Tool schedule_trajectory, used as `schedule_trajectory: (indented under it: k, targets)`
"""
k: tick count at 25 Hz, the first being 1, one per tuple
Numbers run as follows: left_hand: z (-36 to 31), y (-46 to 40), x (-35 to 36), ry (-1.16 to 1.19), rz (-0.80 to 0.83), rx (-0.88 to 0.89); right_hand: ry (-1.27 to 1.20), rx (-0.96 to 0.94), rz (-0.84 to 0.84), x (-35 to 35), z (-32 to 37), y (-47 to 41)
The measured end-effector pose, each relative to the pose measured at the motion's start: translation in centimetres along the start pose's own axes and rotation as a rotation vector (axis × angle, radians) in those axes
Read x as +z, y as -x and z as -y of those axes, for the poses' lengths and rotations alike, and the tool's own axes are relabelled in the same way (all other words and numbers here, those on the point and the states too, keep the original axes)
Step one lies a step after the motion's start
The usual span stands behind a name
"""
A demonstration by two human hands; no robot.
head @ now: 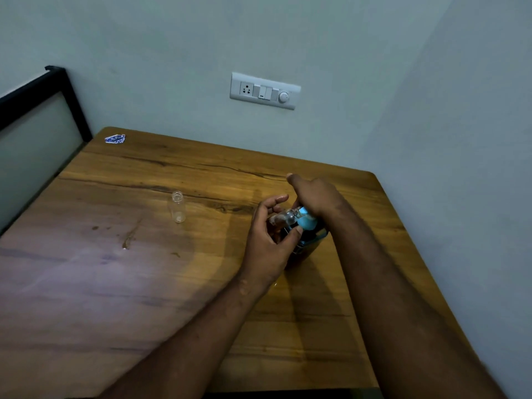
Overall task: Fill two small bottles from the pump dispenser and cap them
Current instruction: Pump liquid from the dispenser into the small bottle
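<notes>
head view. wooden table [144,283] set in a room corner, pale walls on two sides. pump dispenser [309,234] stands right of the table's centre, light blue pump head on top, dark body mostly hidden behind the hands.

right hand [315,197] lies over the pump head from above, palm down on it, fingers loosely curled and pointing away toward the wall; whether the pump is pushed down cannot be told.

left hand [266,243] holds a small clear bottle [283,219] tilted on its side, mouth up against the blue spout. thumb and fingers are closed around the bottle, the index finger stretched out past it. some brownish content shows inside the bottle; level unclear.

second small bottle [178,207] stands upright and uncapped, well to the left of the hands, looks empty.

blue sticker [115,139] at the far left corner of the table. switch plate [264,90] on the wall behind. a few wet marks on the table left of centre.
</notes>
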State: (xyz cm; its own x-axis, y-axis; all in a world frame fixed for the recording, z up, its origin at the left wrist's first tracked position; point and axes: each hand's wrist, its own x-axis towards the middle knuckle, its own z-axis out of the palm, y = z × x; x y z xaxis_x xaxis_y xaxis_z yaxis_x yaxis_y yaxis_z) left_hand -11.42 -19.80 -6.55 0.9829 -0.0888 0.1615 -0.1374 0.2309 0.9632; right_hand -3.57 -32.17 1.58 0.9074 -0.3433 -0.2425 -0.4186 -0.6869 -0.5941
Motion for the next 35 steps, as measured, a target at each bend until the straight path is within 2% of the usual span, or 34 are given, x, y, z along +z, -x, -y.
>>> schedule_trajectory:
  k: [3, 8, 14, 19, 21, 25, 31, 35]
  targets:
    - [0.1, 0.0, -0.1, -0.003, 0.001, -0.005, -0.059, 0.045, 0.16, -0.7, 0.5, 0.3]
    - [0.0, -0.1, 0.0, -0.02, -0.012, -0.011, 0.028, -0.067, -0.049, 0.0, -0.1, 0.5]
    - [-0.2, 0.1, 0.0, -0.025, -0.008, -0.002, -0.02, -0.001, 0.122, -0.8, 0.4, 0.4]
    - [-0.3, 0.1, 0.1, -0.024, -0.012, -0.012, 0.039, -0.048, -0.092, 0.4, -0.4, 0.1]
    - [-0.3, 0.1, 0.0, -0.021, -0.014, -0.011, 0.048, -0.061, -0.075, 0.3, -0.3, 0.2]
    - [-0.4, 0.1, 0.0, -0.026, -0.003, -0.008, 0.002, 0.008, 0.114, -0.7, 0.6, 0.4]
    - [-0.2, 0.0, 0.0, -0.025, -0.009, -0.019, 0.047, -0.045, -0.075, 0.2, -0.1, 0.3]
    - [0.0, 0.0, -0.1, -0.025, -0.008, -0.004, 0.047, -0.019, 0.027, -0.4, 0.4, -0.1]
